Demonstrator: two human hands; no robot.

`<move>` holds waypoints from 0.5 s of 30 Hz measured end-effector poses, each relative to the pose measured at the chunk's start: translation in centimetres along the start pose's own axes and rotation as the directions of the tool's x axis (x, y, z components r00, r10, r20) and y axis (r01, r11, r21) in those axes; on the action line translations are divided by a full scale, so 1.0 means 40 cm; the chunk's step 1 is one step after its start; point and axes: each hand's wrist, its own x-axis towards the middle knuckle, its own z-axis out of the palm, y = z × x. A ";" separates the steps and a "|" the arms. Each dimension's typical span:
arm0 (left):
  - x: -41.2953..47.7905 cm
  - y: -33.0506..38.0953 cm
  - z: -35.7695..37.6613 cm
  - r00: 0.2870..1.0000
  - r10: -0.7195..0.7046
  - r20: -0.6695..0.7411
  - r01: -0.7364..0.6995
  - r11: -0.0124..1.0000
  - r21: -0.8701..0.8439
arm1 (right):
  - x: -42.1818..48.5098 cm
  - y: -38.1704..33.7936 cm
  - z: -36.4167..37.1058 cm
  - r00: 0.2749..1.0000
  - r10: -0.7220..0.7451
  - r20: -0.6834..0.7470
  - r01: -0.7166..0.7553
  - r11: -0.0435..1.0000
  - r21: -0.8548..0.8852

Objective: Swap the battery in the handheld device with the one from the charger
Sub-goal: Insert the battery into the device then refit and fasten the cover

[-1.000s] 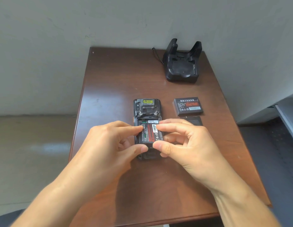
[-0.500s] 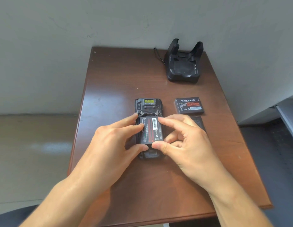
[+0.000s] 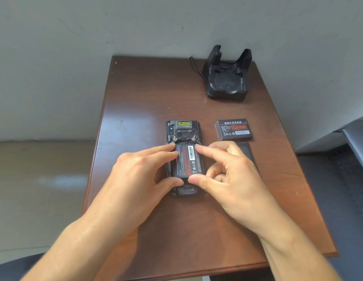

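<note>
The black handheld device (image 3: pixel 183 129) lies face down in the middle of the brown table (image 3: pixel 140 102), its back cover off. A black battery with red print and a barcode (image 3: pixel 188 161) lies in its compartment. My left hand (image 3: pixel 140 175) pinches the battery's left side with index finger at the top corner and thumb at the bottom edge. My right hand (image 3: pixel 231 175) does the same on the right side. A second black battery (image 3: pixel 234 129) lies flat to the right of the device. The black charger cradle (image 3: pixel 227 78) stands empty at the back right.
The device's dark back cover (image 3: pixel 247 152) lies under my right hand's knuckles, just in front of the loose battery. A thin black cable (image 3: pixel 196 66) runs from the charger's left side. The table's right edge borders a grey shelf (image 3: pixel 357 142).
The battery, tilted up in my fingers a second ago, has come down flatter into the device's compartment. Both index fingers slid up to its top corners.
</note>
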 end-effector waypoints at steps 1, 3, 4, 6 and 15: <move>0.000 -0.002 0.003 1.000 -0.006 0.004 0.006 1.000 -0.019 | 0.000 0.004 0.003 1.000 0.006 -0.006 -0.005 1.000 0.012; 0.000 -0.007 0.009 1.000 -0.018 0.006 0.018 0.998 -0.061 | 0.001 0.011 0.007 1.000 0.018 -0.010 -0.018 0.999 0.029; 0.000 -0.009 0.011 1.000 -0.016 0.006 0.017 0.997 -0.072 | 0.001 0.013 0.008 1.000 0.023 -0.008 -0.023 0.999 0.037; -0.001 -0.012 0.013 1.000 0.000 0.016 0.001 0.996 -0.084 | 0.002 0.016 0.008 1.000 0.028 0.000 -0.028 0.999 0.046; 0.002 -0.016 0.014 1.000 0.008 -0.010 -0.009 0.991 -0.136 | -0.003 0.019 0.002 1.000 -0.003 0.010 0.003 1.000 -0.029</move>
